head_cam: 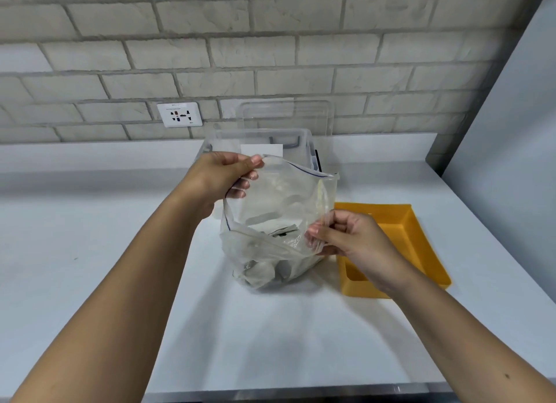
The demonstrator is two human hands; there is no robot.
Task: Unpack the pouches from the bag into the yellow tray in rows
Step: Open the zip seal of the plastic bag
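Pouches (264, 271), pale grey and crumpled together, lie heaped in the bottom of a clear zip bag (279, 219) that stands on the white counter (90, 222) at the centre of the frame, its mouth pulled wide open toward the camera. The left hand (219, 177), reaching in from the lower left, pinches the far upper-left edge of the bag's rim between thumb and curled fingers, holding it up. The right hand (346, 237), coming from the lower right, pinches the near right edge of the rim between thumb and fingertips, with the other fingers curled in beside them. Just right of the bag, partly behind the right hand and wrist, sits the yellow tray (421, 237); no pouch shows on the parts of its floor that can be seen. Behind the bag, touching or nearly touching it, stands a clear plastic storage box (301, 137) with a lid leaning against the brick wall (270, 41). A white wall socket (179, 114) is mounted in the upper left of centre.
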